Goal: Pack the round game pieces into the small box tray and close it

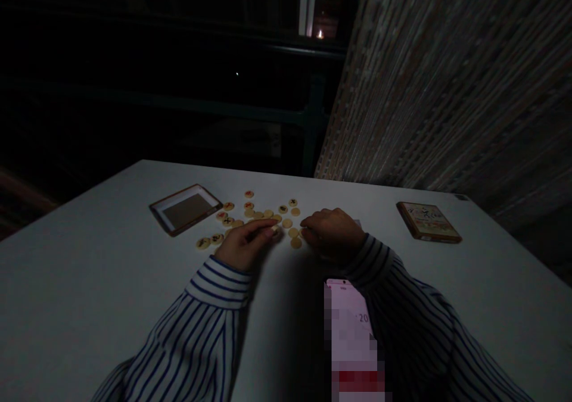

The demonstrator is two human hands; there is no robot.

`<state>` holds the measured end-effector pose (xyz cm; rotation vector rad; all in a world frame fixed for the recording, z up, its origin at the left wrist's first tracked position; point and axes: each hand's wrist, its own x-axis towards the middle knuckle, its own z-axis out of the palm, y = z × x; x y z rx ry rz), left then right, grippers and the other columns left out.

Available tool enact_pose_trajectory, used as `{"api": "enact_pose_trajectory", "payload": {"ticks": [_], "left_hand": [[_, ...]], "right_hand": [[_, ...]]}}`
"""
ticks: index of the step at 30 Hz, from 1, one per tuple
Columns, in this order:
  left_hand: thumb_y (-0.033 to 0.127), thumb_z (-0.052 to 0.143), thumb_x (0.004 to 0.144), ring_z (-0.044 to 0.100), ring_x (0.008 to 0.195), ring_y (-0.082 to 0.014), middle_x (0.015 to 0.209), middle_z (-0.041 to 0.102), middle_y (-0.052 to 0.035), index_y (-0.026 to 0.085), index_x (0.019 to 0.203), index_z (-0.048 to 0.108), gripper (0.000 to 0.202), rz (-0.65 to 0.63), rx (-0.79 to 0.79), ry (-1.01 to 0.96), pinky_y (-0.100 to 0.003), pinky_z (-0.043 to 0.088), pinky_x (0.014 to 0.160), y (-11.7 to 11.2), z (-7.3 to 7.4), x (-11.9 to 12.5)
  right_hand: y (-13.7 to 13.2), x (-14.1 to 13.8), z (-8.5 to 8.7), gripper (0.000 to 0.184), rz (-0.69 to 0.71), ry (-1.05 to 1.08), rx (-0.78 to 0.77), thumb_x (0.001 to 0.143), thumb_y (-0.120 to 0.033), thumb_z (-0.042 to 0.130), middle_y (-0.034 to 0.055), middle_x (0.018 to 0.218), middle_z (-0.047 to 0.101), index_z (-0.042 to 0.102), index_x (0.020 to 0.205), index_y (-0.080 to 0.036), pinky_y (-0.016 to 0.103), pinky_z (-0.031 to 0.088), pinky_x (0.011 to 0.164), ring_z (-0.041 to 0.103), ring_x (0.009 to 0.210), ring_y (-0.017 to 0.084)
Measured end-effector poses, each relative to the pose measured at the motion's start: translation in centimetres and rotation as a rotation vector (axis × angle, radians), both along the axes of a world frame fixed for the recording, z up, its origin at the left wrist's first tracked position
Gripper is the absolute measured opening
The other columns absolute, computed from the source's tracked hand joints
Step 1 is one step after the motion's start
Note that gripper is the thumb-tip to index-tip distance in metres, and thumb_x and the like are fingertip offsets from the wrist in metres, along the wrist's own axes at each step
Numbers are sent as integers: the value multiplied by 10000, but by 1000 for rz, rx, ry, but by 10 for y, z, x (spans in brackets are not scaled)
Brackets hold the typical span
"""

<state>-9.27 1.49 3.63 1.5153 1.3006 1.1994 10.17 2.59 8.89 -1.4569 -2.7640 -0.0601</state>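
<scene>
Round wooden Chinese chess pieces (249,206) lie scattered over the middle of the white table, some with red or black characters showing and others blank side up. My left hand (245,244) pinches one Chinese chess piece (275,231) between thumb and fingers, just above the table. To its right, my right hand (333,232) is closed, its curled fingertips beside a blank piece (294,233). Whatever those fingers may hold is hidden. Another blank piece (295,243) lies just in front of them.
A shallow open box half (163,220) lies at the left, and a box with a printed cover (431,222) at the right. Near my right forearm a lit phone (351,330) rests on the table (111,283). A string curtain (384,92) hangs behind at the right. The room is dim.
</scene>
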Motion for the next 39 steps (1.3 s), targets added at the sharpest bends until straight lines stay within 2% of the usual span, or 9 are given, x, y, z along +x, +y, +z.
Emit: {"api": "enact_pose_trajectory", "payload": {"ticks": [10,20,23,29,34,39], "left_hand": [[457,629,637,636,756,-183,984,655,-89,142,949,636,443,13,-85,-128,-310,522,688,-2,9,-8],[398,667,611,641,749,-184,782,692,-55,124,977,620,459,28,-150,-179,-308,519,740,-4,21,-17],[378,684,591,642,728,-167,810,693,-45,125,965,623,456,11,-182,-170,-291,512,763,-4,23,-24],[356,697,573,639,719,-156,824,692,-42,128,940,629,437,-35,-249,-141,-292,502,780,-1,17,-40],[323,689,586,638,691,-148,850,687,-40,134,905,636,374,-95,-304,-169,-303,508,752,-3,12,-37],[305,677,591,629,673,-148,768,689,-43,128,859,640,323,-107,-308,-162,-289,503,679,-5,8,-34]], "right_hand": [[-1,1,-1,301,17,16,20,842,-301,350,60,980,632,579,1013,-205,330,363,759,551,918,198],[-2,-4,-3,294,37,59,34,836,-293,357,55,980,634,588,991,-197,336,369,760,556,908,202],[-2,-4,-3,294,43,71,35,833,-291,364,57,983,631,586,1000,-195,336,364,772,551,917,203],[-3,-6,-6,284,53,90,32,835,-283,371,61,979,630,587,998,-195,332,354,761,545,911,195],[-5,-12,-13,274,72,146,38,832,-284,390,46,982,624,565,1026,-206,325,344,751,541,905,185],[-9,-23,-21,281,161,219,60,834,-269,390,57,979,611,532,1059,-178,311,347,732,536,877,172]]}}
